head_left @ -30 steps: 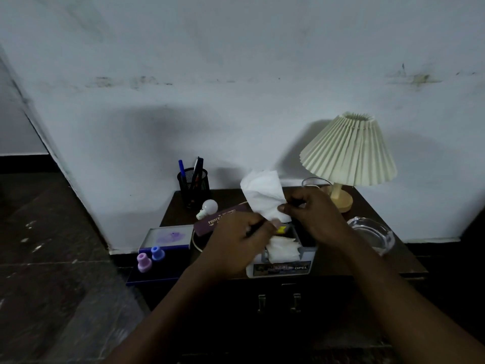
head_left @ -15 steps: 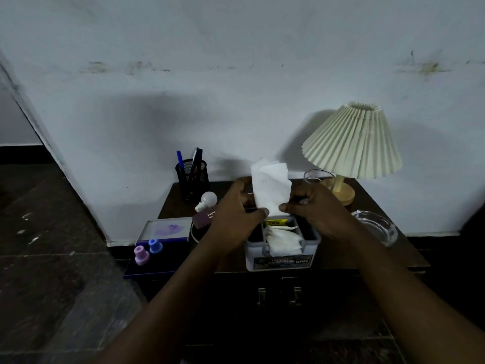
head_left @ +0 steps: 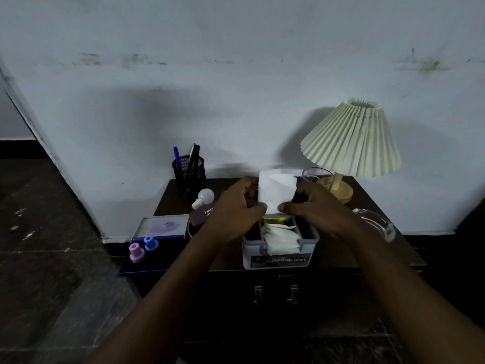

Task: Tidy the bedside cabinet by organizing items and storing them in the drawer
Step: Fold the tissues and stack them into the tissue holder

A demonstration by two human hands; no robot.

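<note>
— How will the tissue (head_left: pixel 276 191) handle?
— Feather-light, limp, easily torn, I judge; pinch its side edges. It stands just above the plastic box (head_left: pixel 278 261), left hand (head_left: pixel 233 214) and right hand (head_left: pixel 315 207) each pinching a side.

Both my arms reaching forward, my left hand (head_left: pixel 237 210) and right hand (head_left: pixel 313 207) side by side, fingers curled, thumbs pinching inward

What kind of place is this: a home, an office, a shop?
Probably a bedroom in a home. A small dark bedside cabinet stands against a plain white wall and carries a pleated table lamp, a pen holder and a box of tissues, above which the left hand and right hand hold a tissue.
</note>
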